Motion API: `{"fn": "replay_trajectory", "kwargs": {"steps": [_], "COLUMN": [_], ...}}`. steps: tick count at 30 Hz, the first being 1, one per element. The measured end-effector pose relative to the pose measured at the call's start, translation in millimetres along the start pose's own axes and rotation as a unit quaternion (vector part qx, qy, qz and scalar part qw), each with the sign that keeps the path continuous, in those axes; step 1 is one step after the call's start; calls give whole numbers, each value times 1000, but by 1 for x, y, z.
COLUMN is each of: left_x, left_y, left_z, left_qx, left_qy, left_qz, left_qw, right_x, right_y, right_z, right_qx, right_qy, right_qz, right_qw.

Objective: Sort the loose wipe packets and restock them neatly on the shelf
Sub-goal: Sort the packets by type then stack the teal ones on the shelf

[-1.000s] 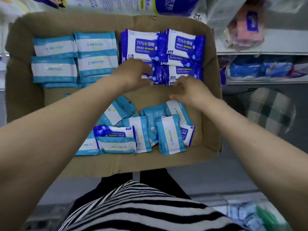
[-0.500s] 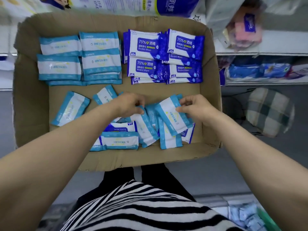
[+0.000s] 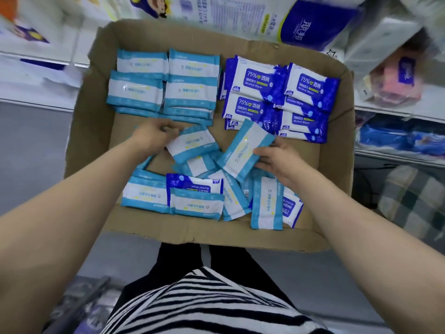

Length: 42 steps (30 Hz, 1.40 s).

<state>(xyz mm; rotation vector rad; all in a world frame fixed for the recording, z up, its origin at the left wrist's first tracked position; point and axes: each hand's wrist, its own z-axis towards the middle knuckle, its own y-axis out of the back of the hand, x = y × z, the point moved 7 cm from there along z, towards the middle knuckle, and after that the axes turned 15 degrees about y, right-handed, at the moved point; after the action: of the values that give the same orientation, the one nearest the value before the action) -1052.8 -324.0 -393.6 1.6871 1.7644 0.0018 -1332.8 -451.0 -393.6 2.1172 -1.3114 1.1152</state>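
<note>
1. Cardboard tray [image 3: 91, 141], shallow and open-topped, takes up mid-frame; its far edge sits against the store shelf [image 3: 36, 102], its near edge by the person's striped shirt [image 3: 204, 302].
2. Shelf goods behind the far edge: big tissue pack [image 3: 310, 22], blue panel with white characters, blurred and cut off at the top. Right-hand shelves blurred, contents hard to make out.
3. Dark blue stack [image 3: 277, 97], far right corner of the tray: overlapping rows, labels read "75%" and "Alcohol Wipes" plus Chinese text.
4. Light blue stack [image 3: 163, 85], far left corner: two columns, white centre band, print too small to read.
5. Loose pile [image 3: 212, 198] along the near edge, jumbled. Mostly light blue; one dark blue packet upside down reads "Alcohol Wipes", another at the right end is part hidden, "75" visible.
6. Right hand [image 3: 279, 160] grips a light blue packet [image 3: 243, 150], tilted, thumb on top, fingers curled under, above the pile.
7. Left hand [image 3: 151, 136] pinches the left end of another light blue packet [image 3: 192, 143] mid-tray; fingertips blurred.
</note>
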Motion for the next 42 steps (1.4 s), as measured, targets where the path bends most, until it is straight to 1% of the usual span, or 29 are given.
{"fn": "replay_trajectory", "kwargs": {"steps": [2, 4, 6, 8, 9, 10, 13, 14, 15, 17, 18, 19, 20, 21, 22, 24, 27, 29, 30, 31, 32, 33, 34, 35, 36, 38, 39, 41, 42], "left_x": [18, 26, 32, 34, 32, 30, 20, 18, 14, 0, -10, -17, -22, -27, -32, -45, -62, -63, -62, -63, -65, -68, -70, -70, -69, -61, -56, -54, -56], "left_y": [-5, -8, -11, -13, -13, -14, -16, -14, -13, -14, -19, -26, -33, -39, -43, -45, -52, -63, -67, -69, -68, -64, -58, -48, -36, -4, 14, 56, 78], "left_z": [1, 0, 4, 6, 7, 7, 7, 6, 6, 7, 4, 2, 2, 4, 5, 7, 0, -5, -5, -4, -3, -2, 0, 3, 7, 17, 24, 33, 37], "left_qx": [0, -15, -21, -26, -35, -44, -72, -91, -107, -114, -102, -82, -59, -33, -10, 17, 18, 28, 29, 29, 27, 27, 29, 33, 44, 70, 68, 25, -11], "left_qy": [27, 44, 59, 70, 68, 69, 65, 57, 30, -84, -153, -210, -245, -258, -260, -269, -341, -388, -404, -413, -419, -418, -412, -400, -377, -302, -264, -218, -209], "left_qz": [-5, -10, -8, 8, 22, 36, 67, 78, 84, 128, 188, 263, 335, 400, 451, 519, 579, 623, 638, 642, 637, 624, 605, 580, 545, 463, 428, 368, 342], "left_qw": [1000, 999, 998, 997, 997, 996, 993, 991, 990, 982, 965, 938, 908, 879, 854, 811, 740, 679, 655, 645, 647, 660, 680, 709, 748, 830, 861, 904, 916], "right_x": [-16, -24, -23, -16, -11, -5, 11, 14, 13, 9, 8, 9, 11, 13, 16, 22, 25, 23, 22, 20, 20, 20, 21, 23, 25, 35, 42, 61, 73], "right_y": [-2, 1, 8, 10, 8, 5, -10, -19, -28, -38, -40, -40, -39, -38, -37, -36, -37, -40, -41, -42, -43, -44, -46, -47, -51, -62, -68, -85, -96], "right_z": [0, 1, 7, 14, 17, 19, 24, 24, 26, 26, 27, 29, 31, 33, 34, 36, 34, 32, 31, 32, 31, 32, 32, 33, 33, 36, 41, 52, 56], "right_qx": [0, -21, -47, -23, 4, 31, 100, 135, 176, 246, 264, 271, 270, 265, 257, 242, 230, 227, 225, 224, 227, 232, 235, 234, 225, 187, 164, 123, 108], "right_qy": [-38, -44, -13, 32, 62, 90, 168, 188, 198, 196, 191, 185, 172, 158, 148, 143, 144, 135, 129, 118, 110, 101, 94, 87, 81, 78, 91, 135, 159], "right_qz": [-14, -42, -121, -234, -301, -374, -575, -606, -615, -624, -637, -652, -663, -669, -668, -646, -594, -565, -557, -554, -554, -555, -551, -538, -513, -464, -456, -472, -478], "right_qw": [999, 998, 991, 972, 952, 922, 795, 761, 743, 715, 698, 684, 677, 677, 682, 710, 757, 782, 789, 793, 793, 792, 795, 805, 824, 862, 870, 862, 857]}}
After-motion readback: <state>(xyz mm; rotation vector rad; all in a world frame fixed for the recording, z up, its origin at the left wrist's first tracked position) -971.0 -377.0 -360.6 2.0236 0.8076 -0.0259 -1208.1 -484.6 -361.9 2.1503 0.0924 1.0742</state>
